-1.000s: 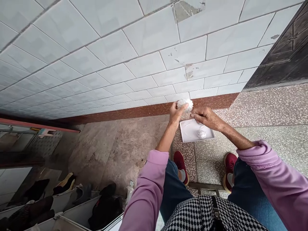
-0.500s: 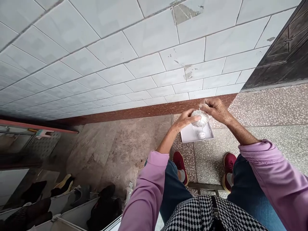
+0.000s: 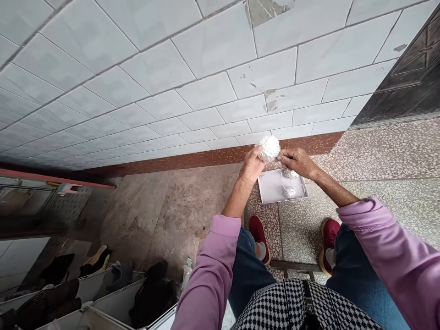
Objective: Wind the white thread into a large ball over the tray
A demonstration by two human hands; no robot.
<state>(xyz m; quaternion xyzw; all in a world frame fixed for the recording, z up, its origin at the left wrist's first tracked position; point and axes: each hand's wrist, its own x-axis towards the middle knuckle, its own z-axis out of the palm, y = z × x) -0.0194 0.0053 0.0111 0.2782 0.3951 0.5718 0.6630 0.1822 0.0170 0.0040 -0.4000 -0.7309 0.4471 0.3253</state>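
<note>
A round white ball of yarn [image 3: 269, 148] with ridged windings is held up in my left hand [image 3: 252, 164], fingers wrapped around its lower left side. Close against the ball's right side, my right hand [image 3: 296, 161] is closed in a pinch; the strand of yarn between its fingertips is barely visible. Below both hands, a shallow pale tray [image 3: 270, 188] rests on the floor. It contains a small ball of white yarn [image 3: 289, 192] and a second white ball [image 3: 289, 173], partly hidden beneath my right hand. Thin loose strands trail near them.
A white tiled wall [image 3: 206, 68] with a red-brown base strip [image 3: 192, 158] rises ahead. A dark door [image 3: 409, 87] stands at right. Shoes and dark items fill white-sided compartments [image 3: 113, 302] at lower left. My red shoes [image 3: 258, 233] are on the speckled floor.
My left hand has moved the ball left and upward, tilting it. My right hand has shifted down and left to the ball's right side. A second ball in the tray now shows.
</note>
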